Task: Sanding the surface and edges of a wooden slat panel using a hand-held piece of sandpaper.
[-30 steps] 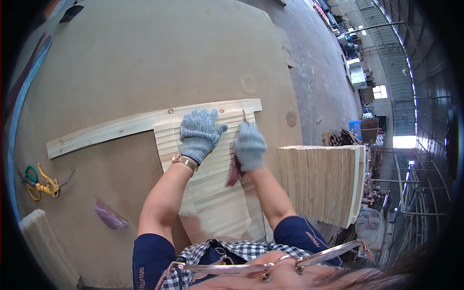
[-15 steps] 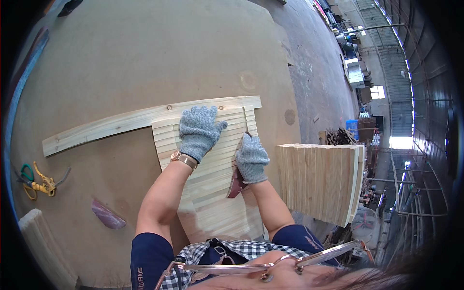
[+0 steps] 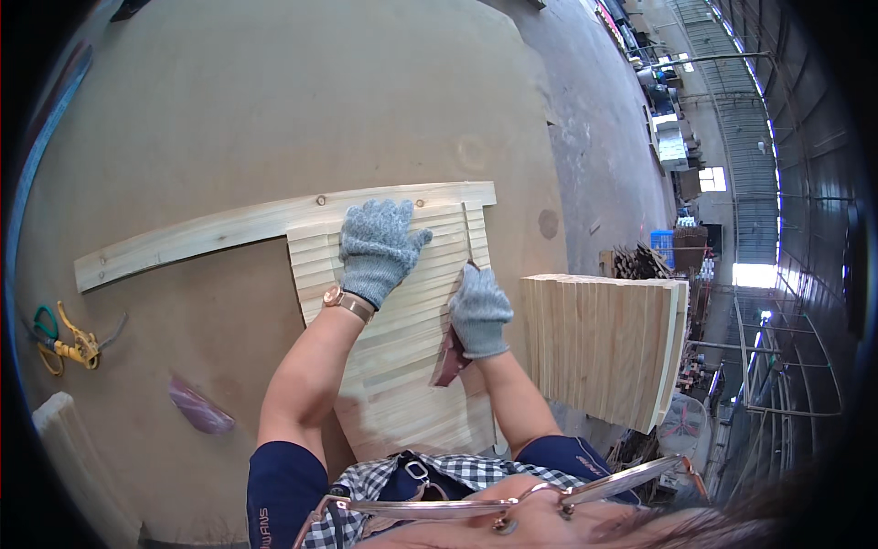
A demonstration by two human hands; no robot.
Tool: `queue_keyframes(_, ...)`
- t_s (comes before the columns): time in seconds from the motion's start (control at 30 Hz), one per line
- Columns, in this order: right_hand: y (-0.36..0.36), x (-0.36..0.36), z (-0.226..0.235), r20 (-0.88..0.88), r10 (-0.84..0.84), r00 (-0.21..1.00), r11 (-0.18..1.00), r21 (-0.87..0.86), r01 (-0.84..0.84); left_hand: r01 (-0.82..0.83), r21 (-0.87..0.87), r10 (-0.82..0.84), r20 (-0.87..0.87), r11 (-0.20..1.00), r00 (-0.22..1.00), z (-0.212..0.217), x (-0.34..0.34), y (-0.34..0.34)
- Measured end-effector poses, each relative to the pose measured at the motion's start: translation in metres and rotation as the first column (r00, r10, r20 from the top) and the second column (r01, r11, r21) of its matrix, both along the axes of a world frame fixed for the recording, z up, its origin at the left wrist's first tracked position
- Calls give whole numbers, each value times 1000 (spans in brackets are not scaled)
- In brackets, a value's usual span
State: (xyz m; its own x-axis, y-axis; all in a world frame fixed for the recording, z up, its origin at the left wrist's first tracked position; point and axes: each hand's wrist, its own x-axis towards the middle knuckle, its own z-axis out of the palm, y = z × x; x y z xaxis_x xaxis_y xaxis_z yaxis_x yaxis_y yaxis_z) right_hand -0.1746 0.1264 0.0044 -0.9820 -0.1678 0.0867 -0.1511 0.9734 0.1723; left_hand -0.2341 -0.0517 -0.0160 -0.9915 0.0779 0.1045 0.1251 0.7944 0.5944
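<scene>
Wooden slats (image 3: 393, 316) lie side by side in a row across the worktable, running from in front of my body up to a long pale board (image 3: 197, 227). My left hand (image 3: 377, 249), in a grey knit glove, presses flat on the far slats, fingers stretched toward the board and thumb apart. Near the slats' right edge, my gloved right hand (image 3: 479, 311) is closed round a folded reddish-brown piece of sandpaper (image 3: 450, 360). Its lower end sticks out below the palm, against the wood; the fingers partly hide the rest.
A stack of slats (image 3: 594, 348) stands to the right. At the left, a second reddish-brown sheet (image 3: 201, 405) lies near yellow-handled cutters (image 3: 80, 346) and a green-handled tool (image 3: 46, 320). A pale block (image 3: 78, 457) is at the lower left. Concrete floor (image 3: 604, 137) lies beyond the table.
My right hand has slid a little toward my body along the slats' right edge, with the sandpaper in it. My left hand has stayed in place.
</scene>
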Motion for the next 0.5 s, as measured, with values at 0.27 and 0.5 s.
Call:
queue_keyframes(0.27, -23, -86, 13, -84, 127, 988, 991, -31, -130, -3, 18, 3, -36, 1000, 999, 3, 2, 7)
queue_keyframes(0.5, -4, -36, 9, 21, 103, 994, 989, -109, -100, -1, 29, 1, 3, 1000, 1000, 8, 1, 1)
